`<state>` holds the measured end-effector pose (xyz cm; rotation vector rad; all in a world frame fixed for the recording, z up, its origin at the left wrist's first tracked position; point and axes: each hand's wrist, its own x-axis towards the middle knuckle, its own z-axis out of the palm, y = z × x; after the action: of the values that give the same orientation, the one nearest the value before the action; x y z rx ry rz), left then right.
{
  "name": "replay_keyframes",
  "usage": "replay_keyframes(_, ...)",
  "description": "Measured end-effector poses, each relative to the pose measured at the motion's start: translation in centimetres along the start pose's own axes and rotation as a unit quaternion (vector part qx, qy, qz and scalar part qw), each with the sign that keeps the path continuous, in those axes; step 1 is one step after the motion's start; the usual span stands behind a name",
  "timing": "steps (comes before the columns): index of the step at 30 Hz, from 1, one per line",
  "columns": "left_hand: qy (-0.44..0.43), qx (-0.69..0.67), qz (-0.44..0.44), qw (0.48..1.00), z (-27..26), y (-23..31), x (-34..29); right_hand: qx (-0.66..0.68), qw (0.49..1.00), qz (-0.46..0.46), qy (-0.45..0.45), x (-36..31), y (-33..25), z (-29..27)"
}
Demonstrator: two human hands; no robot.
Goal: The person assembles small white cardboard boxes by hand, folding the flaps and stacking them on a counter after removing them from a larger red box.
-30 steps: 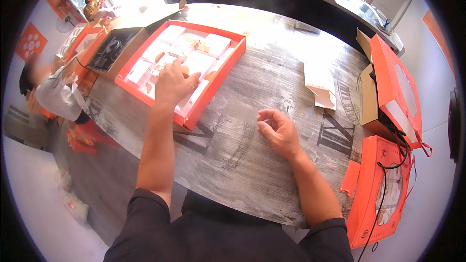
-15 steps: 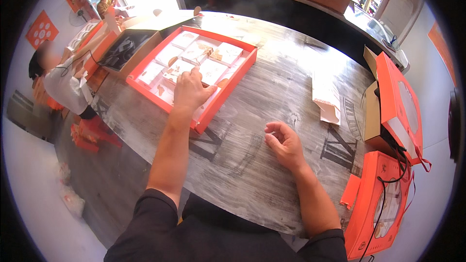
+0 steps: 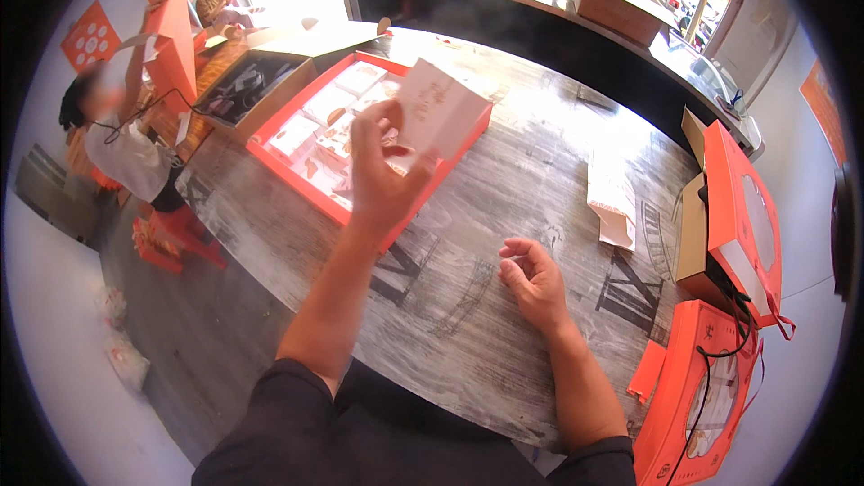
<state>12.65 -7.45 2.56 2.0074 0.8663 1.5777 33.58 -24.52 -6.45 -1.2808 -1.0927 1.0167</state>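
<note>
My left hand (image 3: 382, 166) is closed on a small white box (image 3: 439, 110) with printing on its face, held tilted above the orange tray box (image 3: 403, 220). Inside that tray lie several similar white boxes (image 3: 331, 106), some hidden behind my hand and the lifted one. Over the grey wooden table (image 3: 459, 279), my right hand (image 3: 535, 283) rests with fingers loosely curled and apart, holding nothing. A white folded carton (image 3: 612, 202) lies to its right on the table.
A brown carton (image 3: 243, 81) with dark contents stands beyond the tray at left. Orange gift boxes (image 3: 742, 207) with a black cable line the right edge. At far left a co-worker (image 3: 130, 157) handles an upright orange panel (image 3: 169, 40). A counter (image 3: 531, 13) runs behind.
My left hand has lifted a small white box out of the tray. The right hand stays nearly in place. The co-worker has raised an orange panel.
</note>
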Motion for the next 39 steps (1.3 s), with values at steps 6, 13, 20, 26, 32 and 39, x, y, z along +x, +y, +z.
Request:
replay_keyframes(6,-0.107,-0.413,-0.236,0.873,4.9,1.9,-5.3,0.057,0.993,-0.097,0.047,-0.1,0.1,0.0)
replay_keyframes(13,-0.214,-0.269,-0.188,0.92,6.7,-0.6,-8.4,0.096,0.98,-0.141,0.103,0.3,-0.9,-0.5)
replay_keyframes(20,-0.24,-0.284,-0.216,0.903,6.7,-0.5,-8.7,0.046,0.971,-0.177,0.158,0.7,-0.2,-0.8)
replay_keyframes(26,-0.196,-0.363,-0.259,0.873,6.6,-1.0,-8.1,0.039,0.978,-0.16,0.132,0.9,1.1,-1.6)
replay_keyframes(32,-0.182,-0.429,-0.278,0.84,6.7,-2.1,-8.4,0.108,0.981,-0.119,0.111,0.6,-0.8,-0.7)
replay_keyframes(39,-0.191,-0.467,-0.289,0.813,6.2,-2.1,-8.1,0.148,0.984,-0.076,0.066,0.6,-0.8,-1.3)
